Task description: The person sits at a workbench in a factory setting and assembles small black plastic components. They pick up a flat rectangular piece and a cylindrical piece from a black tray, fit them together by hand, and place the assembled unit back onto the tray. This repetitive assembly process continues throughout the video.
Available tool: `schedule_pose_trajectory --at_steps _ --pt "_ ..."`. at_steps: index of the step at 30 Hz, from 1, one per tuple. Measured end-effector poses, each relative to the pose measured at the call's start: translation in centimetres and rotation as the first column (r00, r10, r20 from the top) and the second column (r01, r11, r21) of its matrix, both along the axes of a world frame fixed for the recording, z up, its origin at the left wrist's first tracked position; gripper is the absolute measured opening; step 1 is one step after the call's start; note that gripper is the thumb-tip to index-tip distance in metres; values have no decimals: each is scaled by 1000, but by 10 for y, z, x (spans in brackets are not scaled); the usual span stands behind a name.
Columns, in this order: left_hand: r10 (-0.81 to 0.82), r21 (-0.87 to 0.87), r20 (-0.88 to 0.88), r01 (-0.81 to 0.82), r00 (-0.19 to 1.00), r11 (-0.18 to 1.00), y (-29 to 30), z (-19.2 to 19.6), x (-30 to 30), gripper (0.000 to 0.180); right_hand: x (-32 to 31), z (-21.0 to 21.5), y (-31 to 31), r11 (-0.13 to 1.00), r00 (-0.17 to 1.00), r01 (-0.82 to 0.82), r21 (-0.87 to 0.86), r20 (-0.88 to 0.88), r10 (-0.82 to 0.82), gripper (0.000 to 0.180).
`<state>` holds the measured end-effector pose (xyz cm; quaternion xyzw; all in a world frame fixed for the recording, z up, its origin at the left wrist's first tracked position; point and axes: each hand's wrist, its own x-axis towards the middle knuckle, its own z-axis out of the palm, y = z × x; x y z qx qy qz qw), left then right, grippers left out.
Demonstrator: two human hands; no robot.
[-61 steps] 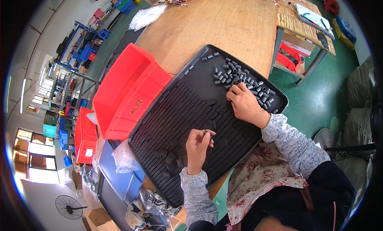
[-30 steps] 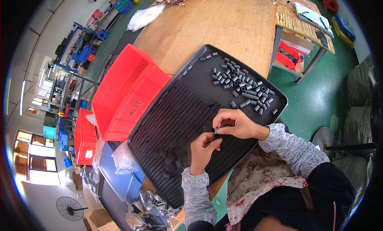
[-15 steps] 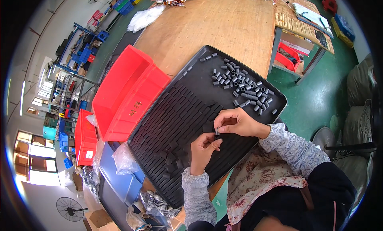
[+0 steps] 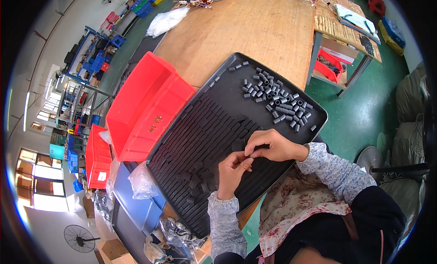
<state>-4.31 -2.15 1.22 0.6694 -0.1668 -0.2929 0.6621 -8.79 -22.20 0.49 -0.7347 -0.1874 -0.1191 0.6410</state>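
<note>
My left hand (image 4: 231, 172) and my right hand (image 4: 274, 146) meet fingertip to fingertip over a large black tray (image 4: 223, 82). Both are closed in a pinch. The short black tube seen at the right fingertips a moment earlier is now mostly hidden by the fingers. What the left fingers pinch cannot be made out. Beneath and left of the hands, rows of flat black pieces (image 4: 191, 141) cover much of the tray. Several loose black pieces (image 4: 198, 177) lie on top of the rows, left of my left hand. Beyond my right hand is a scattered heap of short black tubes (image 4: 282, 98).
A red bin (image 4: 150, 104) stands against the tray's left side, with another red bin (image 4: 97, 159) farther left. Below them are a blue container (image 4: 136, 198) and a clear plastic bag (image 4: 142, 181). The wooden table (image 4: 236, 27) extends beyond the tray; a floor fan (image 4: 369, 159) stands at right.
My right fingers have come down to my left fingertips, closing the small gap between them. The tube that showed at the right fingertips is now covered. A tube near the heap's lower edge is gone.
</note>
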Motion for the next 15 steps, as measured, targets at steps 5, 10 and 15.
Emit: schedule_pose_trajectory --at_steps 5,10,15 --pt "-14 126 342 -31 940 992 3 -3 3 30 21 2 -3 924 971 161 347 -225 -85 12" --pt "-183 304 789 -115 586 946 -6 7 1 32 81 -17 -22 873 879 461 156 -215 -426 11" --pt "-196 300 767 -71 611 951 -3 -2 3 30 106 -25 -26 810 829 537 -237 -33 -559 8"
